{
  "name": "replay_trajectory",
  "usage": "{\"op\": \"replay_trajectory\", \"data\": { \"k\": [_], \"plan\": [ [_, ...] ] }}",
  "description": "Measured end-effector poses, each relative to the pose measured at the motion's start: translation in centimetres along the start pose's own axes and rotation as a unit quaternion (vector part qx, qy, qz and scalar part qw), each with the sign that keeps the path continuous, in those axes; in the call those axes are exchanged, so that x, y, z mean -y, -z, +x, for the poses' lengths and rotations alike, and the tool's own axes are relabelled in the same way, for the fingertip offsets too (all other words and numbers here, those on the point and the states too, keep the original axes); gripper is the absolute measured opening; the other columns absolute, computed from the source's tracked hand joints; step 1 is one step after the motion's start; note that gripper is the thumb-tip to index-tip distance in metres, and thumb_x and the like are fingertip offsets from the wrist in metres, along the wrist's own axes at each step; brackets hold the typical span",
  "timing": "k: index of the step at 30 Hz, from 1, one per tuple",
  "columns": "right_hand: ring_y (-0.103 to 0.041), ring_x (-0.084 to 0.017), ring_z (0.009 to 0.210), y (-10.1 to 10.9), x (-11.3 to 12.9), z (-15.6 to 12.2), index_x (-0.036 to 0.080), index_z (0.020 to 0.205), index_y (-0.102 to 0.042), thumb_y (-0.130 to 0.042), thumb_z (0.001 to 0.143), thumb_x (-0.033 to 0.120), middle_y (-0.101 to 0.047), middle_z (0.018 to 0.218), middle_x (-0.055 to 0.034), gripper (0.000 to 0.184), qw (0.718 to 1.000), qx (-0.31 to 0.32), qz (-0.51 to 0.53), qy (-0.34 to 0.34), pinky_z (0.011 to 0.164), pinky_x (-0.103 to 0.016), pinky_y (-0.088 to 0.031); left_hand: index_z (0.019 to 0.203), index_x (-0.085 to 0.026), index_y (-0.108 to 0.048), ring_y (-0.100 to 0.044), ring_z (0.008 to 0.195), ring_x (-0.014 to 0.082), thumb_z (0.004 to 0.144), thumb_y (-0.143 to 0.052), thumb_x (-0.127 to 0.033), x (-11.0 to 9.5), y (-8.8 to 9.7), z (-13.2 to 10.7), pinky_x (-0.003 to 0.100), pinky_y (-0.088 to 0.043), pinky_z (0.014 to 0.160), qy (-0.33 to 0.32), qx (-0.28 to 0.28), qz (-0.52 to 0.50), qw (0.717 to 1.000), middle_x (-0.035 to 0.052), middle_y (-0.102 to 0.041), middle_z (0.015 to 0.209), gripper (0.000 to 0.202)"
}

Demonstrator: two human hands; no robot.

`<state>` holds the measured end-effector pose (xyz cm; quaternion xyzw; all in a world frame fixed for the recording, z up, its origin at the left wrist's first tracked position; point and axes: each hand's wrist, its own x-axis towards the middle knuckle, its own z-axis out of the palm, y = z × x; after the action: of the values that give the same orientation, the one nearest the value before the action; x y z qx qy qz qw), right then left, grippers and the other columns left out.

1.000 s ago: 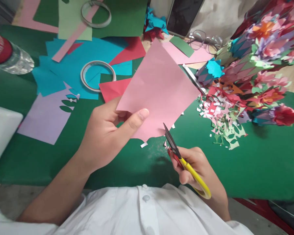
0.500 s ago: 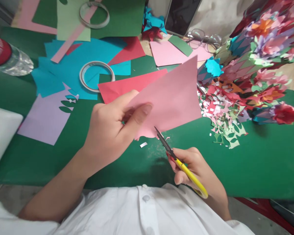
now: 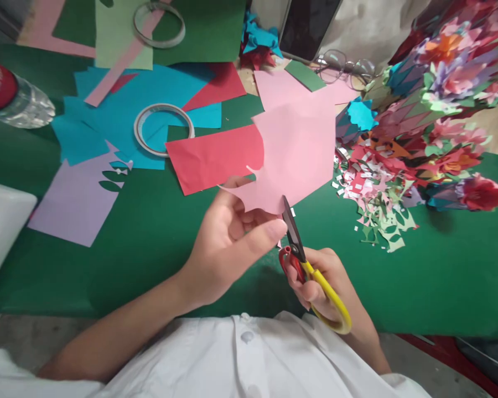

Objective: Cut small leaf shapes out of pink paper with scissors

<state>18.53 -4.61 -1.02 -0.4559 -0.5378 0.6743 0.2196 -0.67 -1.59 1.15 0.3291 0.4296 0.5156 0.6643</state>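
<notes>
A pink sheet of paper (image 3: 296,149) with a curved, cut-out left side and a pointed strip is held up over the table. My left hand (image 3: 228,249) is at its lower edge, fingers curled partly behind the paper and thumb stretched towards the scissors' blades. In my right hand (image 3: 323,276) are scissors (image 3: 295,235) with dark blades, one yellow handle and one red. The blade tips touch the sheet's bottom edge and point away from me. Beneath the sheet lies a red paper piece (image 3: 216,157), its right end hidden.
A pile of paper scraps (image 3: 382,204) and several paper flowers (image 3: 452,83) are at right. Tape rolls (image 3: 139,130), blue paper (image 3: 103,121), a cut lilac sheet (image 3: 72,204) and a bottle (image 3: 25,102) lie left. Glasses (image 3: 332,66) and a phone (image 3: 305,27) are behind.
The pink sheet has turned, so its cut edge now faces left. My left hand has moved right and lower, its thumb off the sheet's face. The red piece is more exposed.
</notes>
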Motion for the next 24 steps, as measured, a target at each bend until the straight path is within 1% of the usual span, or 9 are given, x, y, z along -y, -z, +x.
{"op": "replay_trajectory", "data": {
  "k": [1, 2, 4, 5, 7, 12, 17, 21, 24],
  "plan": [
    [-0.025, -0.007, 0.046, -0.03, -0.04, -0.01, 0.018, 0.064, -0.049, -0.059, 0.071, 0.080, -0.036, 0.052, 0.0058, 0.063, 1.000, -0.002, 0.000, 0.001, 0.040, -0.023, -0.020, 0.088, -0.023, -0.057, -0.057, 0.059, 0.0093, 0.082, -0.071, -0.030, 0.22, -0.43, -0.16, 0.020, -0.049, 0.056, -0.008, -0.005, 0.030, 0.999, -0.0043, -0.062, 0.073, 0.016],
    [-0.025, -0.007, 0.045, -0.05, -0.05, -0.01, 0.018, 0.064, -0.048, -0.058, 0.071, 0.081, -0.036, 0.051, 0.0057, 0.063, 1.000, -0.003, 0.000, 0.001, 0.040, -0.023, -0.020, 0.080, -0.021, -0.059, -0.058, 0.059, 0.0098, 0.086, -0.066, -0.028, 0.38, -0.77, -0.28, 0.020, -0.050, 0.058, -0.004, -0.006, 0.075, 0.997, -0.0034, -0.061, 0.068, 0.011],
    [-0.025, -0.007, 0.045, -0.07, -0.07, -0.01, 0.018, 0.064, -0.048, -0.059, 0.070, 0.081, -0.035, 0.051, 0.0059, 0.064, 1.000, -0.006, -0.001, 0.002, 0.040, -0.023, -0.020, 0.071, -0.019, -0.060, -0.060, 0.058, 0.0108, 0.091, -0.056, -0.028, 0.53, -1.18, -0.43, 0.021, -0.051, 0.058, -0.007, -0.011, 0.150, 0.989, -0.0012, -0.061, 0.063, 0.023],
    [-0.025, -0.007, 0.045, -0.07, -0.07, 0.00, 0.018, 0.064, -0.048, -0.059, 0.069, 0.082, -0.035, 0.050, 0.0059, 0.064, 1.000, -0.009, -0.002, 0.004, 0.040, -0.023, -0.020, 0.069, -0.018, -0.061, -0.061, 0.058, 0.0113, 0.093, -0.052, -0.029, 0.56, -1.27, -0.46, 0.021, -0.051, 0.058, -0.009, -0.017, 0.176, 0.984, -0.0001, -0.062, 0.062, 0.028],
    [-0.025, -0.007, 0.045, -0.08, -0.08, 0.02, 0.019, 0.064, -0.048, -0.058, 0.069, 0.082, -0.035, 0.050, 0.0059, 0.065, 1.000, -0.012, -0.004, 0.007, 0.040, -0.023, -0.020, 0.069, -0.017, -0.063, -0.061, 0.057, 0.0116, 0.094, -0.051, -0.030, 0.60, -1.30, -0.48, 0.021, -0.052, 0.056, -0.018, -0.033, 0.199, 0.979, 0.0007, -0.064, 0.063, 0.031],
    [-0.026, -0.007, 0.045, -0.15, 0.17, -0.02, 0.019, 0.064, -0.045, -0.054, 0.073, 0.082, -0.035, 0.051, 0.0059, 0.064, 1.000, 0.001, -0.022, 0.012, 0.041, -0.023, -0.021, 0.062, -0.018, -0.060, -0.058, 0.050, 0.0102, 0.092, -0.051, -0.025, 0.83, -1.17, -0.59, 0.020, -0.050, 0.051, -0.012, -0.048, 0.181, 0.982, -0.0010, -0.061, 0.056, 0.032],
    [-0.029, -0.008, 0.045, -0.17, 0.44, -0.17, 0.020, 0.072, -0.047, -0.051, 0.068, 0.088, -0.035, 0.052, 0.0068, 0.068, 1.000, 0.023, -0.006, -0.012, 0.042, -0.023, -0.024, 0.062, -0.018, -0.059, -0.054, 0.047, 0.0092, 0.091, -0.052, -0.025, 0.91, -0.99, -0.73, 0.021, -0.046, 0.046, -0.009, -0.040, 0.154, 0.987, -0.0025, -0.057, 0.053, 0.031],
    [-0.032, -0.010, 0.046, -0.19, 0.39, -0.12, 0.020, 0.077, -0.049, -0.046, 0.071, 0.089, -0.039, 0.054, 0.0052, 0.069, 0.999, 0.038, -0.033, -0.001, 0.043, -0.026, -0.026, 0.064, -0.017, -0.060, -0.052, 0.044, 0.0083, 0.090, -0.052, -0.023, 0.92, -0.90, -0.72, 0.020, -0.044, 0.043, -0.007, -0.039, 0.145, 0.989, -0.0033, -0.056, 0.053, 0.028],
    [-0.033, -0.010, 0.048, -0.28, 0.29, 0.03, 0.020, 0.080, -0.049, -0.044, 0.072, 0.089, -0.041, 0.057, 0.0041, 0.070, 0.998, 0.042, -0.042, 0.010, 0.045, -0.026, -0.027, 0.061, -0.017, -0.058, -0.053, 0.044, 0.0081, 0.091, -0.052, -0.022, 1.10, -0.89, -0.81, 0.020, -0.044, 0.043, -0.002, -0.026, 0.146, 0.989, -0.0031, -0.057, 0.052, 0.030]
  ]
}}
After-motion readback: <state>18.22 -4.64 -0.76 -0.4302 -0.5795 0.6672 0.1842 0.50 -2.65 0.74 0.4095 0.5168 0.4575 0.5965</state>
